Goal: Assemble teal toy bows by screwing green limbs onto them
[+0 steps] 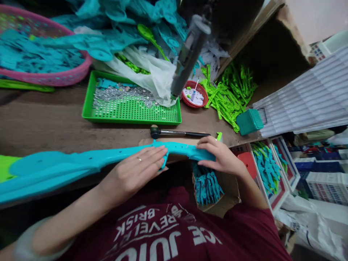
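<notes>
A long blue plastic part (89,161) lies along the table's front edge, its wide end at the left. My left hand (137,168), with a ring on one finger, rests over its narrow section, fingers together and pressed on it. At the part's right end, my right hand (220,154) grips it, thumb below and fingers above. Just behind the part lies a hammer-like tool (176,133) with a black handle. A grey powered driver (190,54) hangs point down above the table.
Behind are a green tray (130,117) of metal pieces, a pink basket (67,76) of blue parts, and a red basket (194,106). Lime parts (225,98) are piled at the right. A cardboard box (232,185) of blue parts stands below the table edge.
</notes>
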Motion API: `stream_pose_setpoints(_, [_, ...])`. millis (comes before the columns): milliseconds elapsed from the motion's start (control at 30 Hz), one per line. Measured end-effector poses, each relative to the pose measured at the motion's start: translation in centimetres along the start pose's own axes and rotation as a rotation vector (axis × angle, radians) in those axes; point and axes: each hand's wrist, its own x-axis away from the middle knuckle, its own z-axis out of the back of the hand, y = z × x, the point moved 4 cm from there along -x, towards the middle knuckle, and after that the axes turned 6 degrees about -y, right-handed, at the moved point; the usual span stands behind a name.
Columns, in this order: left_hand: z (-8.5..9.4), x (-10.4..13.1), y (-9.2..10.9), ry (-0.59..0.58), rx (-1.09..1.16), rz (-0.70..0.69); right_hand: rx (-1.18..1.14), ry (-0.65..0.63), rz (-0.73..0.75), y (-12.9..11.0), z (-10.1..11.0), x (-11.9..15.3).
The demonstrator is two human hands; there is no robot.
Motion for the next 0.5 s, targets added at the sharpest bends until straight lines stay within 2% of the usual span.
stream_pose_setpoints(100, [2.3,-2.7,-1.0,-0.067,0.079,0.110,0.314,0.077,-0.130,-1.8,1.1,2.1])
stream_pose_setpoints(200, [3.3,-4.7,-2.2,-0.153,0.143,0.211,0.381,0.222,-0.184,-1.5,1.1,2.3])
stream_pose_setpoints(267, [3.3,-5.5,-2.8,-0.176,0.189,0.293,0.379,0.278,-0.157,-0.8,1.2,1.7])
stream_pose_setpoints(367, [3.2,-6.0,-3.2,-0.143,0.248,0.397,0.390,0.301,-0.065,-0.3,1.9,1.1])
stream_pose_setpoints(500, [3.3,-6.5,-3.2,-0.144,0.254,0.428,0.458,0.335,-0.038,-0.1,3.6,1.6])
